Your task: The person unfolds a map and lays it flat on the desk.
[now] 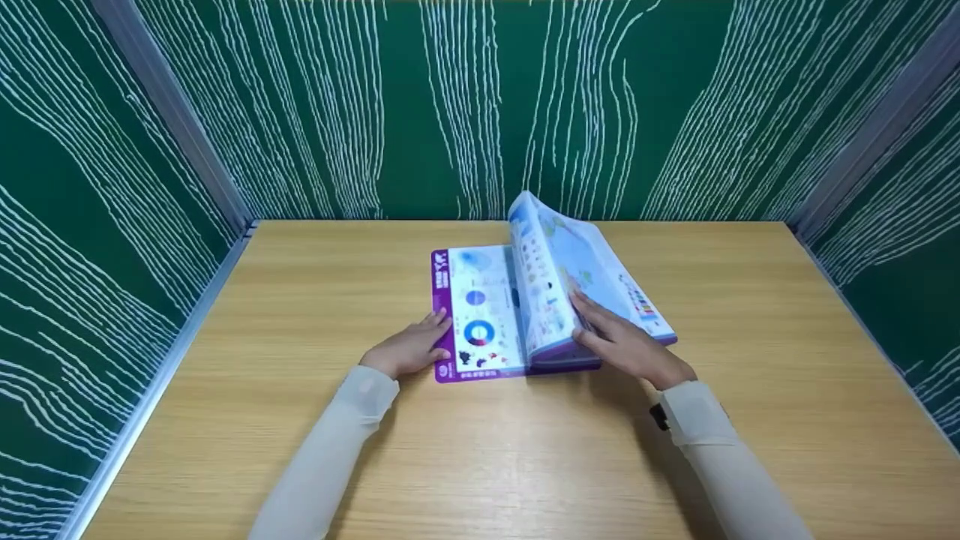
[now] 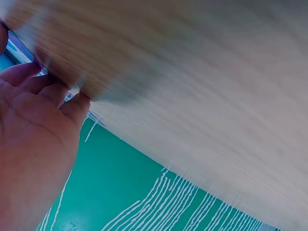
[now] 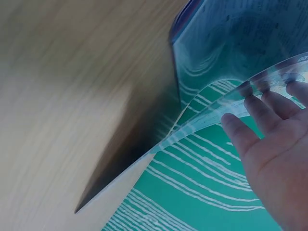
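Observation:
A booklet with a purple border (image 1: 444, 371) lies spread on the table, its left page (image 1: 491, 352) showing coloured circles and small pictures. Its raised leaves (image 1: 536, 300) stand bowed up from the middle, and their right side faces up with a light blue picture. My left hand (image 1: 409, 349) rests with extended fingers on the left purple edge; the left wrist view also shows that hand (image 2: 38, 130) at the edge. Against the raised leaves lies my right hand (image 1: 630, 346), fingers straight. In the right wrist view its fingertips (image 3: 233, 124) touch a curved leaf (image 3: 202, 119).
The wooden table (image 1: 300, 300) extends around the booklet. Green walls with white wavy lines (image 1: 442, 112) close off the back and both sides, with grey frame posts (image 1: 176, 112) at the corners. A small black item (image 1: 659, 417) sits at the right wrist.

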The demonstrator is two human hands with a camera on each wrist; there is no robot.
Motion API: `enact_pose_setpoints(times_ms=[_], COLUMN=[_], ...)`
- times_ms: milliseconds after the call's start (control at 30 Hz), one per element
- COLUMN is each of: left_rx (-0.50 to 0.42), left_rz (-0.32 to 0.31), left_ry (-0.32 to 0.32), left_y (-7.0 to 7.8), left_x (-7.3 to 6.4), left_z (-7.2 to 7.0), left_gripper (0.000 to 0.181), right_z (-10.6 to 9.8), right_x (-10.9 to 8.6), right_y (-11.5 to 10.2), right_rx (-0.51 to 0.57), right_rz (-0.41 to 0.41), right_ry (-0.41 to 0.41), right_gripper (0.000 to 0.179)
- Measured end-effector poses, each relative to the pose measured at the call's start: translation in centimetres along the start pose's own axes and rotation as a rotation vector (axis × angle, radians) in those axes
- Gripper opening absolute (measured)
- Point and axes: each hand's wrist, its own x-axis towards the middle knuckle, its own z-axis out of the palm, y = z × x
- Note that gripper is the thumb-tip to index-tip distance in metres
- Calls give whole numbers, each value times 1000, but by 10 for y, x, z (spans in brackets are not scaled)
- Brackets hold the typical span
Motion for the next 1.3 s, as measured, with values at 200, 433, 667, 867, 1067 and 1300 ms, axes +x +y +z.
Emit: enact_pose_setpoints(times_ms=[200, 433, 667, 867, 1067, 1300], left_rx=[-7, -33, -13, -15, -8, -30], left_rz=[-34, -52, -61, -102, -95, -110], left_ry=[0, 4, 0, -1, 21, 37], left_y=[-1, -5, -11, -16, -23, -31], left_x=[-2, -4, -8, -10, -12, -16], left_z=[1, 2, 0, -3, -6, -8], left_gripper=[63, 63, 64, 63, 65, 65], right_z=[-3, -6, -8, -9, -13, -16], right_x=[-5, -9, -12, -14, -15, -15], right_y=[9, 16, 25, 32, 39, 47], right_rx=[-8, 12, 38, 69, 116, 121], right_rz=[-1, 27, 34, 30, 27, 68], right_ry=[5, 3, 16, 22, 27, 21], right_gripper=[72, 71, 71, 71, 70, 69])
